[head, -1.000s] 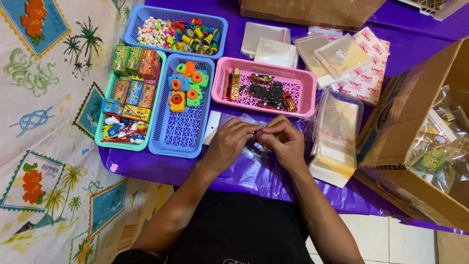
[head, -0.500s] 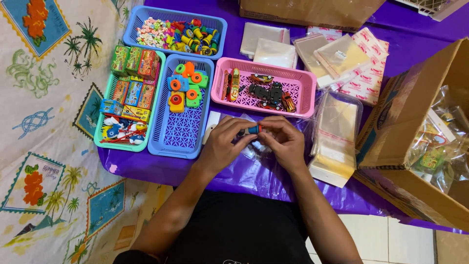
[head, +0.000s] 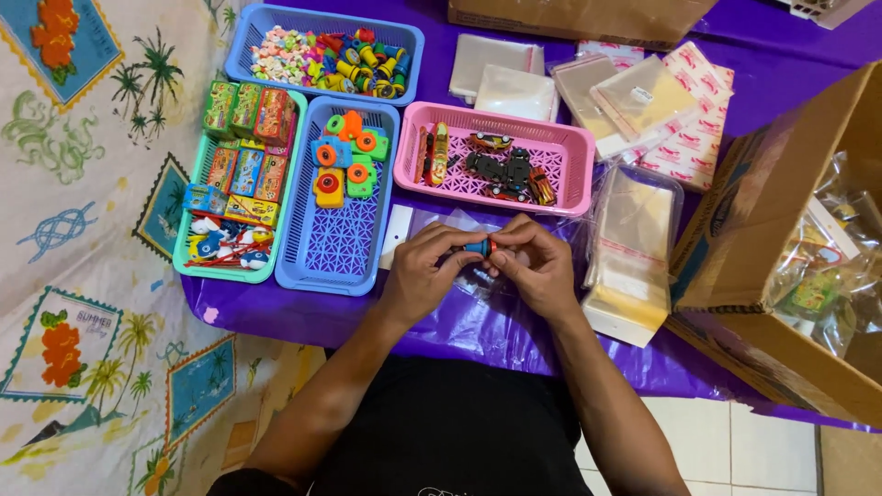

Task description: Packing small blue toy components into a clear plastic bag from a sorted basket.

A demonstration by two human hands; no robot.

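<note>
- Fingertips of the left hand (head: pixel 424 274) and the right hand (head: pixel 537 266) pinch a small blue toy (head: pixel 478 247) between them, both hands closed on it just above a clear plastic bag (head: pixel 459 230) lying on the purple tablecloth (head: pixel 276 308).
- Just beyond the hands, a pink basket (head: pixel 571 147) holds dark and red toy cars.
- Left of it, a long blue basket (head: pixel 342 253) keeps orange, green and yellow toys at its far end; its near part is bare.
- Beside that, a teal basket (head: pixel 188 266) carries small printed boxes and red-and-blue trinkets.
- At the far edge, another blue basket (head: pixel 241 46) is full of tiny mixed pieces.
- On the right, a cardboard box (head: pixel 735 239) contains filled clear packets.
- Against half a second ago, the hands sit in the same spot, and the blue toy shows a little more between the fingertips.
- Most of the toy is covered by the fingers, so its shape cannot be told; the cardboard box is cut off at the right edge.
</note>
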